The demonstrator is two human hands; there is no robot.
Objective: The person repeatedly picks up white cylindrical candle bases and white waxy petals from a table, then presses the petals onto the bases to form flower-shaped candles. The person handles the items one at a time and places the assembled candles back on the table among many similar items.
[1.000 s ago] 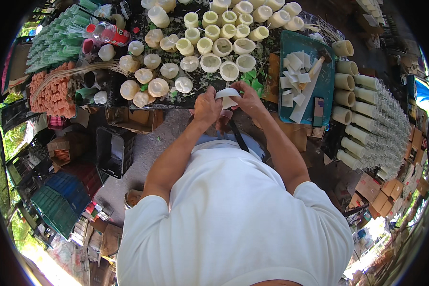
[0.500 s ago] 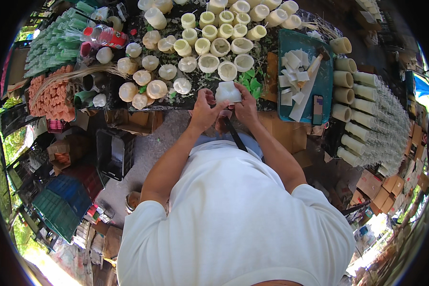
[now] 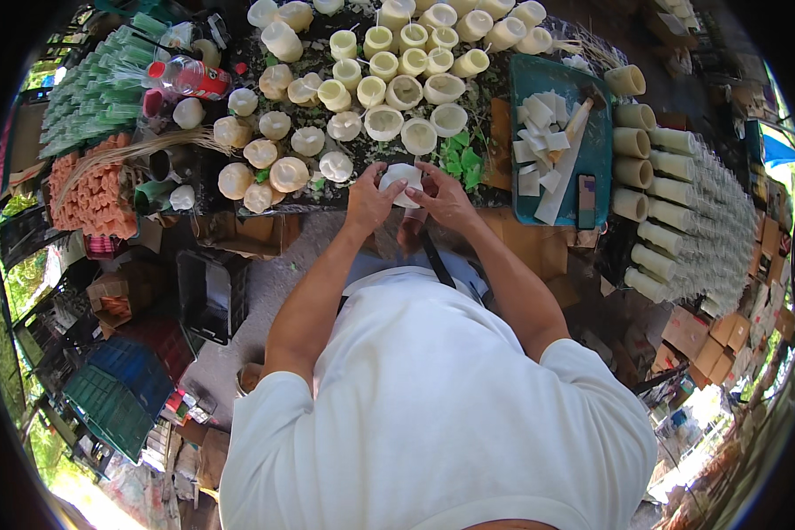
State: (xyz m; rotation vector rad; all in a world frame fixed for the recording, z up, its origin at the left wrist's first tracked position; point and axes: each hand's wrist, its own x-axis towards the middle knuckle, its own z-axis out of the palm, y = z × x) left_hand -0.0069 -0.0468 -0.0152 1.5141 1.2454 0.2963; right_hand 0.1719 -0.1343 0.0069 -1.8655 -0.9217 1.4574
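Note:
My left hand (image 3: 370,201) and my right hand (image 3: 445,200) hold a rounded white wax candle (image 3: 402,177) between them at the near table edge. Both thumbs press on its near side, and the fingers curl round its sides. Just beyond stand hollow pale wax cups (image 3: 419,137). Rounded cream wax pieces (image 3: 289,175) with uneven tops sit to the left of my hands. Farther back are several pale yellow candles (image 3: 412,37) with wicks sticking up.
On the right, a teal tray (image 3: 533,72) carries white wax strips (image 3: 546,115) and a phone (image 3: 586,196). Beyond it lie stacked pale cylinders (image 3: 654,234). Left are green bundles (image 3: 97,93), orange pieces (image 3: 88,190), a red-labelled bottle (image 3: 194,78) and a black crate (image 3: 210,291) below.
The wax candle has been turned in my hands and lowered slightly toward me. My thumbs have come together over it, and my right hand wraps it more closely.

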